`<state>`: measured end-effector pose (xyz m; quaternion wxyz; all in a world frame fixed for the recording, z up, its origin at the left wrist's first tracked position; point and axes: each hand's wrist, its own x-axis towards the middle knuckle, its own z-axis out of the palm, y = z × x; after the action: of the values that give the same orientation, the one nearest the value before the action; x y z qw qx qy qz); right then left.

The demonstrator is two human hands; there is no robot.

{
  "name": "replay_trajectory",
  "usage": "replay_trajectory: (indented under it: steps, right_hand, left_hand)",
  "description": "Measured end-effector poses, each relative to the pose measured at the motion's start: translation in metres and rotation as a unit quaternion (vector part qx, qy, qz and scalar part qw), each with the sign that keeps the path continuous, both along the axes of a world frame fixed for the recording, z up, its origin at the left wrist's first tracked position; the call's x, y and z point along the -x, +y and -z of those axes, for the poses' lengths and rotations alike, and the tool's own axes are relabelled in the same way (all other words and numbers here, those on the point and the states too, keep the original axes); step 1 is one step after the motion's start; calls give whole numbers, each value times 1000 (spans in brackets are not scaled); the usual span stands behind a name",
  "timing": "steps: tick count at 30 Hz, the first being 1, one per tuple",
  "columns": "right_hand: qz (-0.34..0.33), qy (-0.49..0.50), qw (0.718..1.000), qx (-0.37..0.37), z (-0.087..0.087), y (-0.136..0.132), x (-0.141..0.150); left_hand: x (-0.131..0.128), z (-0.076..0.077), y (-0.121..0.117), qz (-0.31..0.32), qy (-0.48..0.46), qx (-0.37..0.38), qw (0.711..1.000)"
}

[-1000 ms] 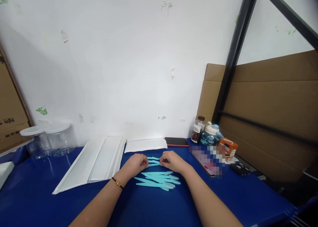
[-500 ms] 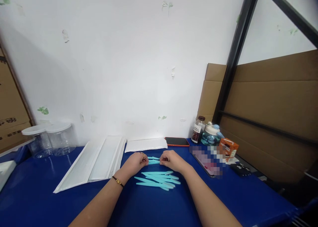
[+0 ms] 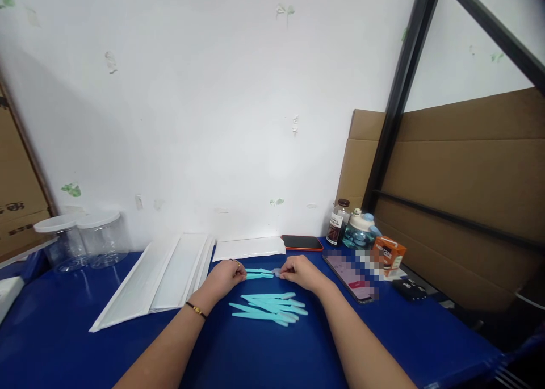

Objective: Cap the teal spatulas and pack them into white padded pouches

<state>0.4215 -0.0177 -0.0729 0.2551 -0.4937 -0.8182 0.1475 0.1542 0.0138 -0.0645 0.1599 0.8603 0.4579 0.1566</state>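
Slim turquoise eyebrow razors [image 3: 259, 275] lie crosswise between my two hands, with pale translucent covers at their right ends. My left hand [image 3: 227, 278] pinches their left ends; its fingertips partly hide them. At the covered ends, my right hand [image 3: 300, 272] has thumb and fingers closed on the translucent tips. Nearer to me, a loose pile of several more turquoise razors [image 3: 268, 306] rests on the blue table, fanned and overlapping.
White padded mailers [image 3: 170, 275] lie stacked at left, another mailer [image 3: 249, 248] by the wall. Clear jars [image 3: 102, 241] stand far left. To the right are an orange-edged phone [image 3: 302, 242], another phone [image 3: 349, 275], a brown-capped bottle [image 3: 338, 223], a water bottle [image 3: 360, 231] and an orange box [image 3: 388, 255].
My hands have drawn apart slightly, the left one moving left and the right one a little right. More of the razors between them now shows. The near pile stays put.
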Motion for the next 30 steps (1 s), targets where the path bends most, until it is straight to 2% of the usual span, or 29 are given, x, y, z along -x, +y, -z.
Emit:
replay_trajectory:
  steps: [4,7,9,11,14,18,22,30]
  right_hand:
    - [2,27,1000,-4,-10,-8,-2]
    - [-39,28,996,75,-15,-16,-5]
    - [-60,13,989,138,-13,-18,-5]
    - [-60,10,983,171,-9,-17,-2]
    - [-43,16,989,141,-3,-13,6]
    - [-51,19,995,83,-2,-13,14]
    - [-44,6,996,76,-3,-13,15]
    - [19,-21,998,54,-5,-7,3]
  left_hand:
    - [-4,-1,-3,-1,-39,-40,998]
    - [-12,-3,-11,52,-51,1,997]
    - [-17,-4,-16,94,-43,45,994]
    - [-20,-3,-20,109,-32,73,991]
    - [-21,-2,-20,106,-18,74,991]
    - [-21,-2,-19,102,14,18,995]
    - [-21,-4,-20,108,44,-53,992]
    - [-11,-3,-10,99,66,-78,990]
